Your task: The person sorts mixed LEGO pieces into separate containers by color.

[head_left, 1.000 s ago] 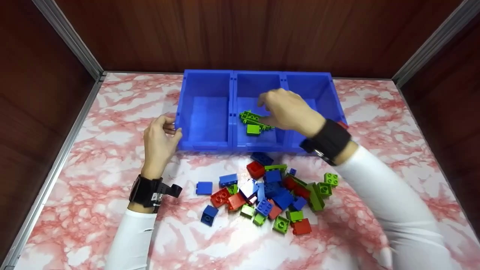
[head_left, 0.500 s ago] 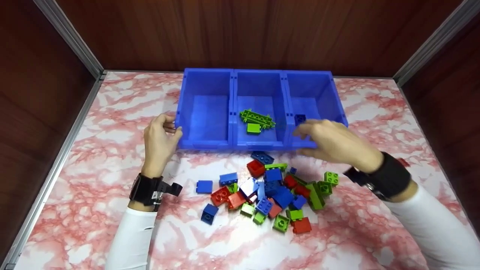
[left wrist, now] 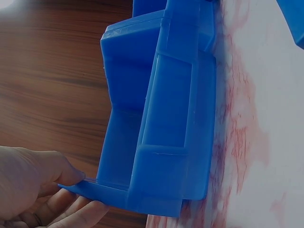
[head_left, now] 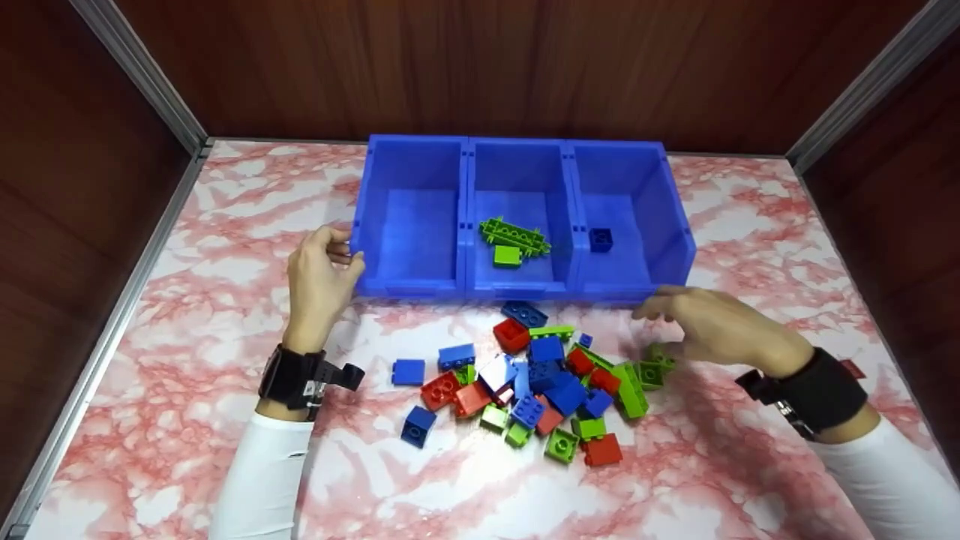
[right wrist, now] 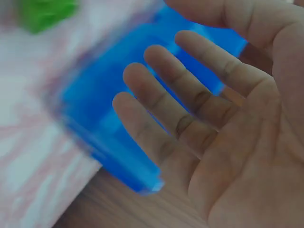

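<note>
A blue three-compartment bin (head_left: 517,289) stands at the back of the table. My left hand (head_left: 319,281) holds its left side wall, and the left wrist view shows the thumb and fingers pinching the bin's edge (left wrist: 102,191). Off the bin's front right corner is my right hand (head_left: 724,326), its fingers extended and nothing in its palm (right wrist: 251,156). A green slatted piece (head_left: 514,236) and a green brick (head_left: 507,256) lie in the middle compartment. One dark blue brick (head_left: 601,240) is in the right one. Green bricks (head_left: 652,375) on the table are partly hidden near the right hand.
A loose pile of red, blue and green bricks (head_left: 566,394) spreads in front of the bin. A blue brick (head_left: 418,426) lies apart at its left. Near the right wrist, a red piece (head_left: 852,368) shows. Wooden panels (head_left: 510,67) close off the back and sides.
My right hand has moved from above the middle compartment to the right and towards me, leaving the dark blue brick in view in the right compartment. The left hand stays at the bin's side.
</note>
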### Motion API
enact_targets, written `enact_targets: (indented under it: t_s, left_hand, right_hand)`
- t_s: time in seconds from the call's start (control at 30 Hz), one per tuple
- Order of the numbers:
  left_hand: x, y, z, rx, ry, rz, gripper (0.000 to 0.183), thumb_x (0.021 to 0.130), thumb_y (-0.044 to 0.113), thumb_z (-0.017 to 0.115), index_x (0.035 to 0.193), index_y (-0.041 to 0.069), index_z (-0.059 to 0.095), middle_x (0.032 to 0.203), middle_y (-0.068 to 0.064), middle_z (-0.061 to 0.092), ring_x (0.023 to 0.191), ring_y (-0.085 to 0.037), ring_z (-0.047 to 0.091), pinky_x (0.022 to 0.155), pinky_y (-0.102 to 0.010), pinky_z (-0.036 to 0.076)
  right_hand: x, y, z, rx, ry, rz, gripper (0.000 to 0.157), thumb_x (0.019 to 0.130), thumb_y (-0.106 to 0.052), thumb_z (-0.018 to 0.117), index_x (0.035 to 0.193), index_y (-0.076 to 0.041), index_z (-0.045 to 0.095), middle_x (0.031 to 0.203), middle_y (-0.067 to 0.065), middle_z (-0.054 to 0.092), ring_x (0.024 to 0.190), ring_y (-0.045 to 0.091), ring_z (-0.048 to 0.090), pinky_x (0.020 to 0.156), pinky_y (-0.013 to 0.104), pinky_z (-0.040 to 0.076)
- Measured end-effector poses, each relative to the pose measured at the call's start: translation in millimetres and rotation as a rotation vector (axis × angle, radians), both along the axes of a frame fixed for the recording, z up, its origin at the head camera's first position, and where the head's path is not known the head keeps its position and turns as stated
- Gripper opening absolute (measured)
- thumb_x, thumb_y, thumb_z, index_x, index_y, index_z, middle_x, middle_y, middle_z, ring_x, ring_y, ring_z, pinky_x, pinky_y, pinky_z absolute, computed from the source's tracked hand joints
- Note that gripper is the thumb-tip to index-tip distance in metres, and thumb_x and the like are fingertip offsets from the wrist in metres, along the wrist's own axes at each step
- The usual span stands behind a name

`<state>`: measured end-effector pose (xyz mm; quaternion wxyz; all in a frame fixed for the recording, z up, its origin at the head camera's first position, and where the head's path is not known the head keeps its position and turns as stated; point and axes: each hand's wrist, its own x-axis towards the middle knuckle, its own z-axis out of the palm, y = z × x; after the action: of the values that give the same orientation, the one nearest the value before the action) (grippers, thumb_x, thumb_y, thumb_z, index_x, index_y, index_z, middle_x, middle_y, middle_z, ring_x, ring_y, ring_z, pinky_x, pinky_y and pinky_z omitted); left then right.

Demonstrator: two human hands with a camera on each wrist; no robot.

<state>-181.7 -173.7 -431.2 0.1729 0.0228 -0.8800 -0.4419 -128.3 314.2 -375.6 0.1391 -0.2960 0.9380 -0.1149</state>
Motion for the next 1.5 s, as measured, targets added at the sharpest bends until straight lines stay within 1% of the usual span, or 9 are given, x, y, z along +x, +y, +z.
enact_targets:
  t_s: [0.2,0.3,0.37,0.57,0.8,0.93,1.1,1.27,1.5]
  left_hand:
    - [0.2,0,-0.4,0.0,0.012,0.006,0.027,0.09,-0.002,0.072,0.116,-0.009,0.068,0.108,-0.026,0.072,0.097,-0.039,0.071,0.092,-0.048,0.06]
    - [0.1,1,0.0,0.011,0.002,-0.002,0.027,0.09,-0.002,0.071,0.117,-0.009,0.067,0.111,-0.026,0.071,0.098,-0.039,0.071,0.092,-0.048,0.061]
    - [0.1,1,0.6,0.016,-0.002,-0.006,0.028,0.091,-0.003,0.071,0.117,-0.01,0.067,0.112,-0.026,0.071,0.098,-0.039,0.071,0.093,-0.048,0.061]
    - [-0.2,1,1.2,0.014,-0.007,-0.005,0.029,0.091,-0.002,0.071,0.118,-0.01,0.066,0.113,-0.026,0.07,0.098,-0.038,0.07,0.092,-0.047,0.061]
    - [-0.8,1,0.2,0.011,-0.011,-0.006,0.029,0.091,-0.002,0.072,0.118,-0.01,0.066,0.114,-0.025,0.071,0.098,-0.036,0.071,0.091,-0.044,0.062]
    - [-1.4,1,-0.2,0.009,-0.001,-0.009,0.028,0.09,-0.002,0.072,0.117,-0.01,0.067,0.113,-0.025,0.071,0.098,-0.037,0.071,0.092,-0.045,0.061]
    - [-1.6,0,-1.0,-0.005,0.009,-0.004,0.028,0.089,-0.001,0.073,0.115,-0.009,0.068,0.109,-0.025,0.071,0.098,-0.038,0.071,0.093,-0.047,0.059]
    - [-1.3,-1,-1.2,-0.003,0.005,-0.001,0.028,0.09,-0.001,0.072,0.116,-0.009,0.068,0.109,-0.025,0.071,0.098,-0.039,0.07,0.094,-0.047,0.059]
    - [-0.7,0,-1.0,-0.003,0.001,-0.003,0.028,0.09,-0.001,0.072,0.117,-0.009,0.067,0.111,-0.026,0.071,0.099,-0.039,0.07,0.094,-0.047,0.06]
  right_hand:
    - [2.7,11,-22.8,0.066,-0.021,-0.018,0.047,0.073,0.0,0.086,0.116,-0.016,0.077,0.119,0.007,0.074,0.102,0.025,0.071,0.078,0.045,0.063]
    - [5.4,16,-31.7,0.086,-0.06,-0.042,0.048,0.071,-0.003,0.088,0.115,-0.02,0.077,0.116,0.004,0.072,0.095,0.019,0.068,0.073,0.038,0.061]
    - [7.2,18,-37.0,0.081,-0.068,-0.048,0.049,0.071,0.0,0.086,0.114,-0.021,0.078,0.116,0.002,0.072,0.094,0.017,0.067,0.074,0.037,0.062]
    - [9.5,19,-45.7,0.059,-0.057,-0.04,0.049,0.069,0.002,0.085,0.11,-0.023,0.077,0.112,0.0,0.069,0.09,0.015,0.066,0.074,0.039,0.061]
    - [5.2,21,-50.4,0.028,-0.042,0.014,0.042,0.07,0.001,0.086,0.104,-0.021,0.077,0.103,-0.002,0.071,0.089,0.011,0.065,0.078,0.036,0.06]
    - [4.1,24,-51.5,0.025,-0.028,0.022,0.039,0.071,0.0,0.086,0.102,-0.022,0.077,0.102,-0.004,0.073,0.09,0.01,0.065,0.077,0.035,0.06]
    - [3.8,27,-48.1,0.011,-0.039,0.012,0.035,0.075,-0.001,0.085,0.102,-0.023,0.078,0.101,-0.005,0.072,0.088,0.009,0.064,0.074,0.029,0.057]
    - [4.6,26,-37.9,-0.003,-0.035,-0.011,0.026,0.082,-0.011,0.089,0.102,-0.021,0.078,0.102,-0.003,0.071,0.086,0.008,0.062,0.071,0.026,0.056]
    - [4.9,15,-21.1,-0.038,0.025,-0.051,0.02,0.085,-0.026,0.089,0.098,-0.019,0.077,0.096,-0.004,0.069,0.081,0.005,0.063,0.068,0.022,0.055]
